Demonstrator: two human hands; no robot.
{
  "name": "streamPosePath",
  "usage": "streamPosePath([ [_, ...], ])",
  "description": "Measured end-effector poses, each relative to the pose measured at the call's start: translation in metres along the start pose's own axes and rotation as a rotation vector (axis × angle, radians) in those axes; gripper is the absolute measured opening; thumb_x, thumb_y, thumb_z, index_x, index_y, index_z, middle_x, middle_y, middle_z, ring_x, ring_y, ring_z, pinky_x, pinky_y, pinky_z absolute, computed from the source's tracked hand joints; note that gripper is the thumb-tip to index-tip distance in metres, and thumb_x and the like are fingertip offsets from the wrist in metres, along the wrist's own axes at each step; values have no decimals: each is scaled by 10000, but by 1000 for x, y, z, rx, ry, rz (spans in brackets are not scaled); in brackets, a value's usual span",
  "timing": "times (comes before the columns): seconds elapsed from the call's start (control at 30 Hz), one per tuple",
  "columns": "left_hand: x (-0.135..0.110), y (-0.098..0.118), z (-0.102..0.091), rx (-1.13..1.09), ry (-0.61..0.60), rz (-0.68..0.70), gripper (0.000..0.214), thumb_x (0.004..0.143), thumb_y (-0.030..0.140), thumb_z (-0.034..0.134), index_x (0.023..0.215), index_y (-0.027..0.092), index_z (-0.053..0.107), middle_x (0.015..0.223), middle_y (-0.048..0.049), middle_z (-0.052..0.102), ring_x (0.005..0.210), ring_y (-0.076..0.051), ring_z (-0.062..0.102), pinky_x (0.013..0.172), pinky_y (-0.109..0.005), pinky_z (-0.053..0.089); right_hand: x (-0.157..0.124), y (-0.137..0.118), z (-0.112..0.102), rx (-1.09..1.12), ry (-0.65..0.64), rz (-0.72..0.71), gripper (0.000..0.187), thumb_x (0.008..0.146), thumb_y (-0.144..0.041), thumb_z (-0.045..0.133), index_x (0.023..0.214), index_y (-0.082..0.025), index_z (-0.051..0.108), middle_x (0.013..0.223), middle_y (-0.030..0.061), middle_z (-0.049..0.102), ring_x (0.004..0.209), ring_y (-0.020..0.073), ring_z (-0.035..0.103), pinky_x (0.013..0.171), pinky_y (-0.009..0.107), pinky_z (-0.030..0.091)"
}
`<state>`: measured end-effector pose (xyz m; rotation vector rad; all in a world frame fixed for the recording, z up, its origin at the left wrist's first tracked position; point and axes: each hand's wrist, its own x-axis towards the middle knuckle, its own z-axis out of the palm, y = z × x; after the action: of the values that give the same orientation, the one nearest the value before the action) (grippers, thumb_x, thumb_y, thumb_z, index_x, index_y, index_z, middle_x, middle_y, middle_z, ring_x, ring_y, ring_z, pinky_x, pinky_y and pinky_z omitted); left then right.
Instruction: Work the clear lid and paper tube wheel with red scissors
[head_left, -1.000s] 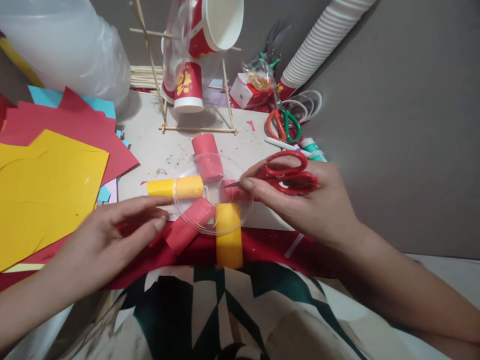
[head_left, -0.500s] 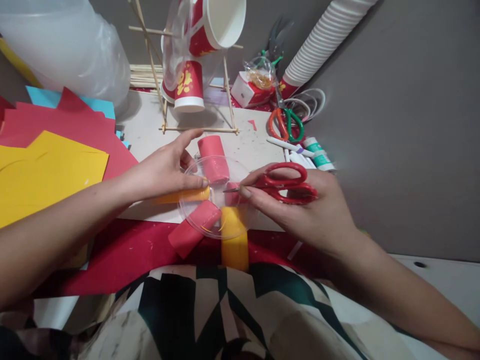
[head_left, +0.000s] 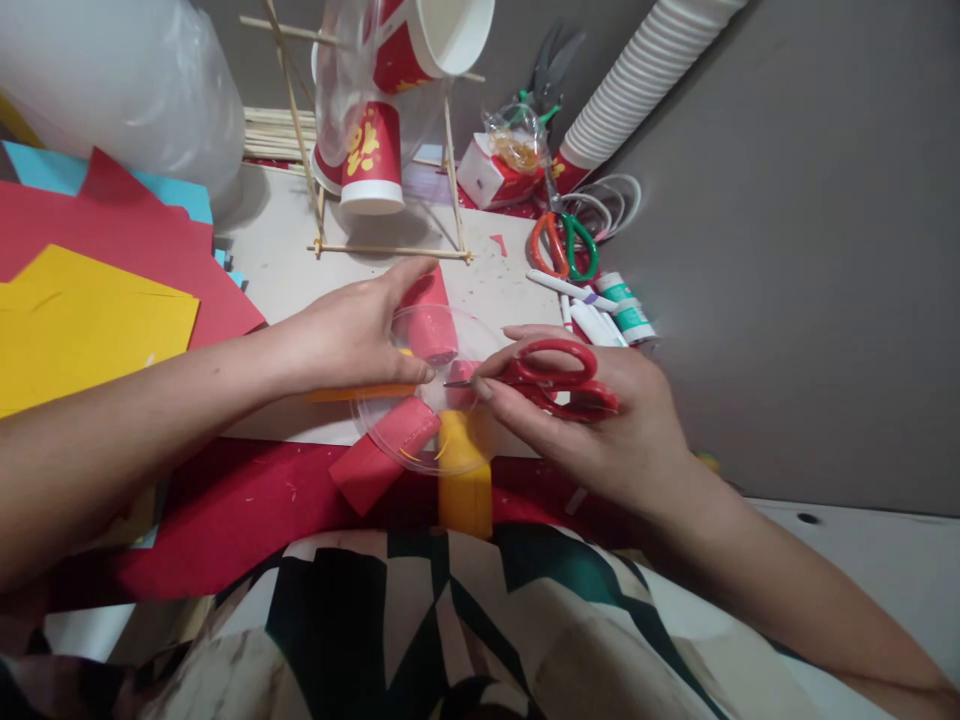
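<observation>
My left hand (head_left: 367, 335) grips the near-left part of a clear plastic disc (head_left: 476, 325), thumb on its face and forefinger reaching to a red paper tube (head_left: 429, 318). Several red and yellow paper tubes are set around the disc like spokes, including a yellow one (head_left: 465, 480) pointing towards my lap and a red one (head_left: 386, 455) at lower left. Red-handled scissors (head_left: 559, 362) are held in my right hand (head_left: 600, 410), fingers closed near the blades. Their pointed tip is at the disc's middle; whether it pierces the plastic I cannot tell.
Behind the disc stands a stick frame (head_left: 390, 252) carrying red paper cups (head_left: 371, 150). Orange-and-green scissors (head_left: 564, 245), white pens (head_left: 570, 290) and stacked cups (head_left: 645, 90) lie to the right. Coloured paper sheets (head_left: 97, 320) cover the left side, beside a large plastic bag (head_left: 127, 90).
The whole view has shifted slightly. My left thumb has slid a little towards the disc's middle, and the scissors' handles have tipped slightly lower, with the tip still near the centre.
</observation>
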<state>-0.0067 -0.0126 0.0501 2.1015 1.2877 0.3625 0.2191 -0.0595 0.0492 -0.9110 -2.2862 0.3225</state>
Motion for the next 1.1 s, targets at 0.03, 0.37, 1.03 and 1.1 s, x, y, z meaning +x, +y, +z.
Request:
streamPosePath([
  [0.03, 1, 0, 1, -3, -5, 10, 991, 707, 397, 748, 1576, 200, 314, 1409, -128, 597, 1179, -313, 643, 960, -359, 497, 0, 1, 1, 9, 4, -3, 170, 893, -84, 650, 818, -235, 623, 761, -22, 728, 738, 147, 698, 891, 340, 597],
  [0.37, 13, 3, 7, -53, -24, 13, 982, 662, 322, 762, 1557, 202, 376, 1501, -129, 546, 1246, -319, 608, 997, -381, 499, -1, 1, -1, 9, -46, 100, 152, 897, -122, 639, 817, -251, 629, 783, -4, 731, 831, 192, 719, 796, 349, 584],
  [1.03, 13, -8, 20, -273, -38, 34, 790, 684, 231, 642, 1460, 166, 503, 1238, -94, 713, 1085, -254, 679, 896, -317, 530, 17, 3, 5, -15, -210, 127, 208, 927, -192, 583, 725, -215, 538, 584, -15, 587, 519, 137, 548, 491, 266, 421],
  [1.1, 12, -7, 20, -261, -49, 17, 810, 683, 215, 646, 1475, 145, 490, 1208, -102, 720, 1042, -251, 686, 868, -307, 530, 8, -5, 13, -51, -120, 162, 211, 906, -156, 597, 720, -222, 524, 560, -25, 556, 501, 137, 532, 484, 267, 425],
])
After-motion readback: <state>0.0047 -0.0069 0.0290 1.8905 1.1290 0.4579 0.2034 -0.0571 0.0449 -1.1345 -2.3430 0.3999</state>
